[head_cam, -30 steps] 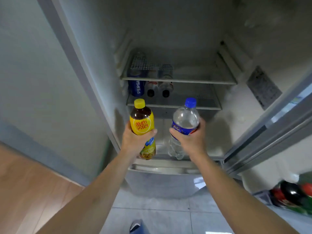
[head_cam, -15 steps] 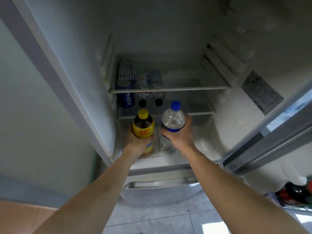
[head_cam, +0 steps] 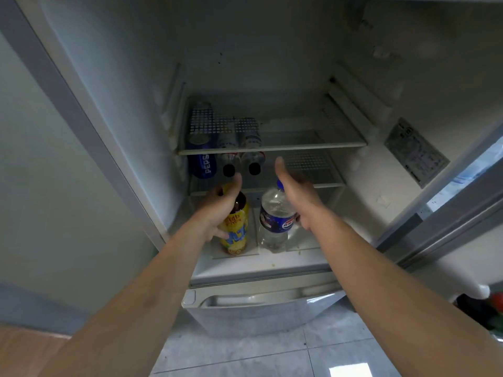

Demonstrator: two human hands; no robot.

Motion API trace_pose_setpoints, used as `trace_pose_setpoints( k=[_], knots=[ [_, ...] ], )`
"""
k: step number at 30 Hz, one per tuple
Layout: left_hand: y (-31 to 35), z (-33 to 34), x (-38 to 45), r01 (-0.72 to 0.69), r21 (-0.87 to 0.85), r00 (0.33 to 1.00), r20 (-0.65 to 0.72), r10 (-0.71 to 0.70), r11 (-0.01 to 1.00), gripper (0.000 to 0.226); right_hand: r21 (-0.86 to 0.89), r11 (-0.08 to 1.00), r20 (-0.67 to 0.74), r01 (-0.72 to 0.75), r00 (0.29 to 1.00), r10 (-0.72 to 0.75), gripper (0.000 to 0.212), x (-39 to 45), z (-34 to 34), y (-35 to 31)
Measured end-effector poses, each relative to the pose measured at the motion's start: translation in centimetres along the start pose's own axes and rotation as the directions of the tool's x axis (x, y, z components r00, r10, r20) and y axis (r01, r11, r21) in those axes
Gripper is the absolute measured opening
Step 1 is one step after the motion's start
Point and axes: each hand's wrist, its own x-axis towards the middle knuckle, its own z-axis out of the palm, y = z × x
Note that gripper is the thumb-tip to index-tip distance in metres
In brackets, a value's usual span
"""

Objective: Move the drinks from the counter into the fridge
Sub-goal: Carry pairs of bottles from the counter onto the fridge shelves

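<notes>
The fridge [head_cam: 130, 85] stands with its door open, the interior seen from above and in front. At the left of the middle shelf [head_cam: 310, 183] a blue Pepsi can [head_cam: 202, 165] stands, with two dark-capped bottles [head_cam: 241, 163] lying just to its right, caps toward the camera.

On the fridge floor [head_cam: 272, 263], the yellow-labelled tea bottle [head_cam: 235, 229] stands upright at the left. The left hand [head_cam: 219, 206] lies against its left side, fingers loosely bent around the neck and body without a firm clasp; whether they press the bottle cannot be told.

Just to the right, apart from the tea bottle, the clear water bottle [head_cam: 275, 219] with a blue cap and blue label stands upright on the same floor. The right hand [head_cam: 295, 194] is beside its right shoulder, fingers straight and spread apart, thumb raised, holding nothing.

At far right a printed label [head_cam: 416, 152] is fixed to the inner wall.
</notes>
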Motion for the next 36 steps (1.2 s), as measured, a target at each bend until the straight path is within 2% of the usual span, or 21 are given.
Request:
trace_pose_setpoints(
  k=[1, 2, 6, 8, 10, 13, 14, 18, 21, 22, 24, 26, 27, 29, 31, 36],
  knots=[
    [0.2, 0.1, 0.0, 0.023, -0.053, 1.000, -0.005, -0.023, 0.998, 0.088, 0.010, 0.995, 0.050, -0.099, 0.994, 0.099, 0.128, 0.0, -0.1, -0.4],
    [0.4, 0.3, 0.0, 0.034, -0.094, 0.999, -0.019, -0.036, 0.995, 0.080, 0.037, 0.984, 0.100, -0.176, 0.980, 0.171, 0.129, -0.2, -0.3, -0.6],
    [-0.6, 0.7, -0.5, 0.000, -0.172, 0.998, -0.059, -0.010, 0.985, 0.036, 0.142, 0.957, 0.138, -0.252, 0.963, 0.233, 0.084, -0.6, -1.1, 0.0],
    [-1.6, 0.7, -1.6, -0.045, -0.232, 0.995, -0.098, 0.023, 0.972, 0.023, 0.210, 0.943, 0.116, -0.259, 0.964, 0.238, 0.077, -1.3, -1.8, 1.0],
    [-2.8, 0.9, -2.9, -0.090, -0.300, 0.988, -0.146, 0.047, 0.950, 0.022, 0.305, 0.919, 0.079, -0.249, 0.969, 0.236, 0.068, -2.2, -2.5, 2.2],
    [-5.0, 1.8, -4.8, -0.166, -0.389, 0.976, -0.193, 0.096, 0.906, 0.025, 0.511, 0.841, -0.016, -0.174, 0.977, 0.213, 0.030, -3.4, -3.6, 5.2],
    [-5.7, 2.1, -5.3, -0.191, -0.416, 0.971, -0.214, 0.109, 0.889, 0.026, 0.576, 0.803, -0.026, -0.154, 0.978, 0.206, 0.023, -3.8, -3.8, 6.4],
    [-8.3, 2.9, -6.9, -0.261, -0.433, 0.957, -0.235, 0.171, 0.863, 0.033, 0.749, 0.636, 0.053, -0.184, 0.974, 0.218, 0.047, -5.8, -3.1, 11.4],
    [-10.6, 3.1, -7.6, -0.228, -0.515, 0.971, -0.184, 0.154, 0.826, 0.039, 0.827, 0.489, 0.173, -0.277, 0.953, 0.247, 0.046, -7.0, -2.1, 14.2],
    [-11.4, 3.2, -7.8, -0.191, -0.565, 0.980, -0.160, 0.121, 0.803, 0.041, 0.816, 0.489, 0.194, -0.309, 0.942, 0.272, 0.041, -7.2, -1.8, 14.9],
    [-13.0, 3.4, -8.2, -0.085, -0.693, 0.995, -0.099, 0.022, 0.716, 0.042, 0.736, 0.560, 0.209, -0.380, 0.915, 0.345, 0.038, -7.6, -1.0, 16.1],
    [-14.3, 3.8, -8.7, 0.035, -0.791, 0.996, -0.024, -0.088, 0.611, 0.042, 0.614, 0.653, 0.225, -0.444, 0.891, 0.395, 0.050, -7.9, -0.1, 16.9],
    [-14.8, 4.1, -8.9, 0.081, -0.805, 0.992, 0.006, -0.129, 0.588, 0.046, 0.557, 0.688, 0.230, -0.465, 0.882, 0.410, 0.055, -8.1, 0.3, 17.2],
    [-15.7, 4.7, -9.2, 0.165, -0.778, 0.979, 0.055, -0.196, 0.607, 0.057, 0.485, 0.725, 0.232, -0.489, 0.871, 0.433, 0.060, -8.4, 1.0, 17.7],
    [-16.4, 5.5, -9.5, 0.232, -0.736, 0.961, 0.072, -0.268, 0.635, 0.057, 0.433, 0.749, 0.241, -0.502, 0.865, 0.440, 0.060, -8.7, 1.6, 18.0],
    [-17.7, 6.4, -9.1, 0.249, -0.612, 0.936, -0.047, -0.349, 0.751, 0.043, 0.428, 0.795, 0.213, -0.429, 0.903, 0.372, 0.066, -9.7, 2.1, 18.4]
  ],
)
